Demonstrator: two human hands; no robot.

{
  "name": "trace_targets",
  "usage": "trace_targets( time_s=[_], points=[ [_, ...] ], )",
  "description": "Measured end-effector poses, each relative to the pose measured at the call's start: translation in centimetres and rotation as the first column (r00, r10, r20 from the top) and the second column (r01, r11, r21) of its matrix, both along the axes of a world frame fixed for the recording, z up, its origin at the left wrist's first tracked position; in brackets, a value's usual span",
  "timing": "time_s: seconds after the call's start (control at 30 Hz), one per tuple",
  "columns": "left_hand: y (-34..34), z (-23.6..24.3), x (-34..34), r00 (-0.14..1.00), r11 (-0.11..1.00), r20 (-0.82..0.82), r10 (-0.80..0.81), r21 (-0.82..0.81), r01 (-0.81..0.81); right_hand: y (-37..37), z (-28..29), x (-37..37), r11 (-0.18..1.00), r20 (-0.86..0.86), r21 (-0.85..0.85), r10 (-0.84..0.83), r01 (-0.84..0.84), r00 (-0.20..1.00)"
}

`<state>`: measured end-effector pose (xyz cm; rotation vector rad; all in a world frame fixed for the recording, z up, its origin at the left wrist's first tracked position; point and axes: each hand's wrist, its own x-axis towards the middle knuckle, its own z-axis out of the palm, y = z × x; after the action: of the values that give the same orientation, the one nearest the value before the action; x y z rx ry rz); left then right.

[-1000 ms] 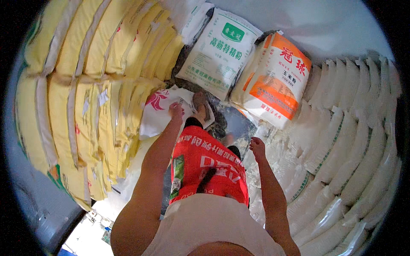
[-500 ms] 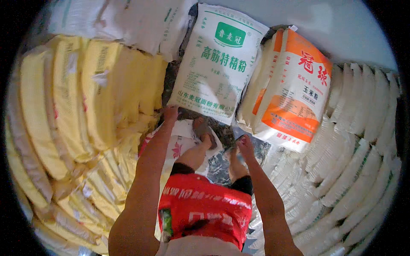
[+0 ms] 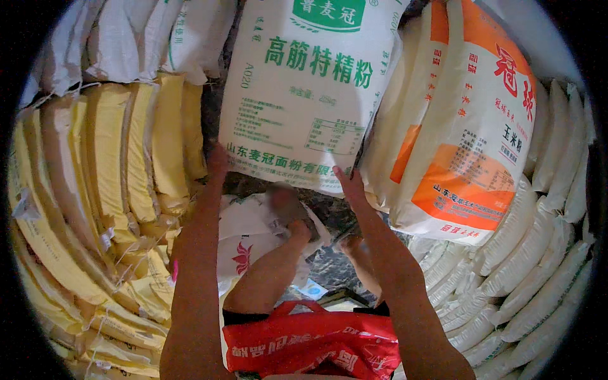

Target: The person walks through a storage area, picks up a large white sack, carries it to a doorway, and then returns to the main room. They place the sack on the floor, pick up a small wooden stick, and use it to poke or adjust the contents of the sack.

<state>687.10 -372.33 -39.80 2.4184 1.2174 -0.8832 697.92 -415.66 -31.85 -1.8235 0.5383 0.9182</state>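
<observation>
A big white flour sack (image 3: pixel 297 95) with green print stands in front of me, its lower edge toward me. My left hand (image 3: pixel 217 159) is closed at the sack's lower left corner, its fingers mostly hidden. With my right hand (image 3: pixel 349 183) I grip the lower edge near the right corner; the thumb side shows against the front and the other fingers are partly hidden. Close on the right of it lean two white-and-orange sacks, the nearer one (image 3: pixel 462 126) with its printed face toward me.
Yellow sacks (image 3: pixel 114 158) are piled along the left, white sacks (image 3: pixel 145 38) behind them. More white sacks (image 3: pixel 481 310) are stacked on the right. A white sack with a pink flower mark (image 3: pixel 237 228) lies on the floor under my foot (image 3: pixel 294 215). Dark floor (image 3: pixel 329 218) shows between.
The view has come closer to the flour sack. My right hand has gone from a closed fist below the sack to its lower edge. My left hand stays at the lower left corner.
</observation>
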Motion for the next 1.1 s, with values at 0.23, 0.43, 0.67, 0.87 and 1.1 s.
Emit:
trace_targets(
  time_s=[0.23,0.43,0.67,0.87,1.1],
  points=[
    [1.6,0.1,-0.9,0.804,0.769,0.196,0.562,-0.481,-0.421,0.1,-0.9,-0.7,0.992,-0.077,0.048,-0.111,0.115,0.991],
    [-0.8,5.4,2.7,0.872,0.818,0.121,0.475,-0.426,-0.387,-1.6,-3.4,-1.4,0.990,-0.008,-0.124,0.062,-0.062,0.998],
    [-2.0,7.1,1.5,0.917,0.892,0.342,0.204,-0.450,-0.030,-0.7,-0.3,-0.5,0.974,-0.090,0.181,-0.119,0.134,0.989],
    [-0.2,8.4,-2.5,0.937,0.974,0.350,0.023,-0.220,0.058,-0.3,-3.9,-3.6,0.959,0.074,-0.282,0.003,0.019,0.997],
    [-9.0,18.3,3.9,0.930,0.980,0.350,0.114,-0.191,-0.048,-3.6,1.9,-1.5,0.967,0.031,0.202,-0.164,0.154,0.986]
  ],
)
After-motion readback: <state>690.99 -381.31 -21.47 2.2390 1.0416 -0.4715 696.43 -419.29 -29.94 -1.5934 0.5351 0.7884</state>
